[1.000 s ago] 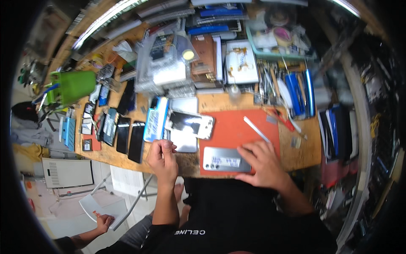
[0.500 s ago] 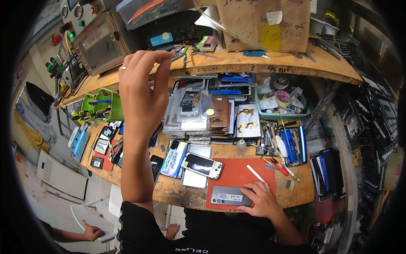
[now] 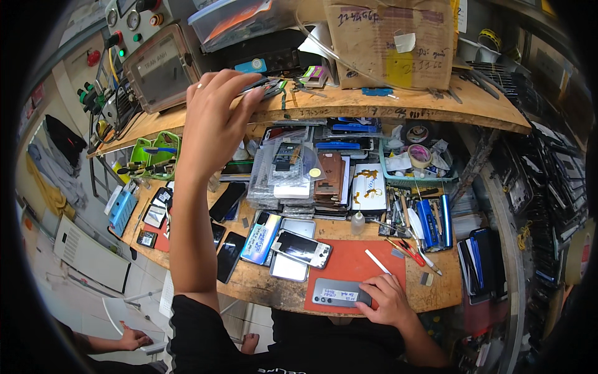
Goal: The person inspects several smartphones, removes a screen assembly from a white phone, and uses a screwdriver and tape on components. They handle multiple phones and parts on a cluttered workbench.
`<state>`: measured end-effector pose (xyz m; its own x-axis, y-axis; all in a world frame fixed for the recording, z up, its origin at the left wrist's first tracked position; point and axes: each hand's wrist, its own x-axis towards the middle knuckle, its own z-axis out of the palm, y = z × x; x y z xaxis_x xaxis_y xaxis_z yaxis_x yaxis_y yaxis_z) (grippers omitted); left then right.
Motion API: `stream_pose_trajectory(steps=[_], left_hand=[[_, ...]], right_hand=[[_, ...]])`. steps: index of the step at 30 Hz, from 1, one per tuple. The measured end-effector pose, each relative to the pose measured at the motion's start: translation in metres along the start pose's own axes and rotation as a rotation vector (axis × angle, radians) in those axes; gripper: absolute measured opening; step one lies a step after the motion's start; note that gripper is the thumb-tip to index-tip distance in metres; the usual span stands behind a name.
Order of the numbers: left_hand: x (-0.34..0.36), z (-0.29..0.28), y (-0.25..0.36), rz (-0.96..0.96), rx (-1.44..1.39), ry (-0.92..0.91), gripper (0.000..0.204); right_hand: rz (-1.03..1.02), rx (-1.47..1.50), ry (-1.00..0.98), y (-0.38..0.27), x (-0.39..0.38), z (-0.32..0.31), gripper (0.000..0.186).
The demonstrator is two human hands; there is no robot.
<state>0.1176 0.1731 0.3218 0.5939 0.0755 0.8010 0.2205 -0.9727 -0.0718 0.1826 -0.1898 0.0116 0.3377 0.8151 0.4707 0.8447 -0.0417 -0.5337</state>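
My left hand [image 3: 218,115] is raised over the upper wooden shelf, its fingers and thumb curved and apart. Its fingertips are at a cluster of small thin tools and parts [image 3: 271,90] on that shelf; no grip on any of them shows. On the red mat [image 3: 336,265] at the bench's front, my right hand [image 3: 386,299] grips the right end of a grey phone [image 3: 335,292]. The phone lies back side up, with a handwritten label stuck across it. A thin white strip [image 3: 377,261] rests on the mat just beyond that hand.
Left of the mat lie an opened phone [image 3: 301,249], a shiny blue-white phone [image 3: 260,238] and a dark phone [image 3: 231,257]. Pliers and tweezers [image 3: 411,252] sit at the right. Stacked phone parts [image 3: 286,181] fill the space under the shelf. Another person's hand [image 3: 134,339] shows at lower left.
My left hand has lowered slightly towards the shelf items and its fingers reach further right. My right hand stays on the grey phone. The whole view has shifted a little.
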Motion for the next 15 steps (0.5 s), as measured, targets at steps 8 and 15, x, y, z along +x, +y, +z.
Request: stream_pose_trajectory(steps=[8, 15], left_hand=[[0.044, -0.003, -0.001, -0.048, 0.002, -0.332, 0.021], [0.034, -0.002, -0.012, -0.137, -0.225, 0.201, 0.021]], right_hand=[[0.021, -0.016, 0.031, -0.001, -0.004, 0.004, 0.038], [0.026, -0.011, 0.029, -0.004, 0.000, 0.000, 0.039]])
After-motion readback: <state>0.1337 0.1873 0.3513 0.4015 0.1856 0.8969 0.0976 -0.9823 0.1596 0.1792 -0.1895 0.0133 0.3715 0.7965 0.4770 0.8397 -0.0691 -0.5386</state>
